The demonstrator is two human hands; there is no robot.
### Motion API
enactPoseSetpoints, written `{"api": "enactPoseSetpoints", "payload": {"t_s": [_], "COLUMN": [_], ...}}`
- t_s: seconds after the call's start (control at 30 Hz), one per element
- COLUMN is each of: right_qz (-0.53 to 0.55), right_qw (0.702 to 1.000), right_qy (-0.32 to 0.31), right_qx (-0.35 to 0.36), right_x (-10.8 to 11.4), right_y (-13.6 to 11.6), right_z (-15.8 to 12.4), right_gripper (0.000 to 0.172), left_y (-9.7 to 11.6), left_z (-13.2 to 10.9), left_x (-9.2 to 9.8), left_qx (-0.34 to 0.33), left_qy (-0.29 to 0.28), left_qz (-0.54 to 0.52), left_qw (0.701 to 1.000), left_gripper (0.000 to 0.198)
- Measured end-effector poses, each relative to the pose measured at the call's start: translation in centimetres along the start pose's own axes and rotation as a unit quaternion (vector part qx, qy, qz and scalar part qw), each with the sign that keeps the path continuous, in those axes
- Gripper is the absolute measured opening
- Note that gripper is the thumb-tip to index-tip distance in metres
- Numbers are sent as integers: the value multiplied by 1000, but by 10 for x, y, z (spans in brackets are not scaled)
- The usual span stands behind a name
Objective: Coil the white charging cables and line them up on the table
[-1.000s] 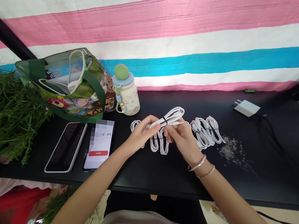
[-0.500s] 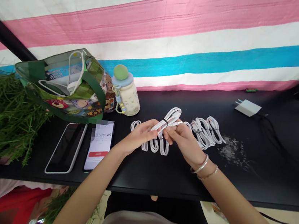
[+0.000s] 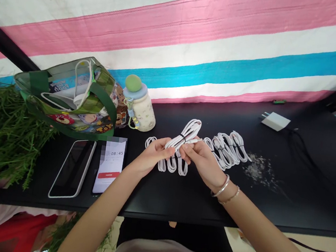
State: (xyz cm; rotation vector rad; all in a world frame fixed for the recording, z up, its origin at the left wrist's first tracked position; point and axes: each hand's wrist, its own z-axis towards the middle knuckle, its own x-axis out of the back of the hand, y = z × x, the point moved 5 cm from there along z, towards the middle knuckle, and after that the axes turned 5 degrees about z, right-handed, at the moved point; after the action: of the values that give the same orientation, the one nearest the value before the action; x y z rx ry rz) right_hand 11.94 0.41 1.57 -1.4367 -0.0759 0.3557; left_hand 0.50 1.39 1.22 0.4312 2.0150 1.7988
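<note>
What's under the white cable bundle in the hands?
Looped white cables lie under the bundle in the left hand and right hand, on a black table; the hands hide the rest.

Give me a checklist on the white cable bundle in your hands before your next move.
1. White cable bundle held in both hands: ok; the left hand grips it and the right hand pinches near its end.
2. Black tie around the bundle: ok, in place.
3. Connector: cannot tell; too small to judge its condition.
4. Bundled cables to the right: ok, dark ties visible.
5. Loose cable loops under the hands: not ok, they lie directly below the work.
6. Pale specks beside the cables: not ok, scattered on the black tabletop.
</note>
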Motion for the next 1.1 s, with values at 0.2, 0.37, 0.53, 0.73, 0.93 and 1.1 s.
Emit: {"api": "enactPoseSetpoints", "payload": {"t_s": [0.2,0.37,0.53,0.73,0.93,1.1], "right_qz": [59,84,73,23,13,-7], "right_qw": [997,995,996,998,994,991], "right_qy": [32,45,53,55,109,123], "right_qx": [-27,-36,-29,-8,20,43], "right_x": [0,-1,3,6,12,15], "right_y": [4,7,5,2,5,4], "right_z": [-2,-3,-2,-1,-4,-4], "right_gripper": [43,43,43,43,41,36], "left_y": [-1,-1,-2,-11,-12,-11], "left_z": [-1,-1,-1,1,1,0], "left_x": [2,2,2,1,-5,-10], "left_qx": [16,25,19,49,66,52], "left_qy": [33,29,46,80,67,51], "left_qz": [-29,-32,-51,-91,-114,-94], "left_qw": [999,999,997,991,989,993], "left_gripper": [57,55,52,51,46,44]}}
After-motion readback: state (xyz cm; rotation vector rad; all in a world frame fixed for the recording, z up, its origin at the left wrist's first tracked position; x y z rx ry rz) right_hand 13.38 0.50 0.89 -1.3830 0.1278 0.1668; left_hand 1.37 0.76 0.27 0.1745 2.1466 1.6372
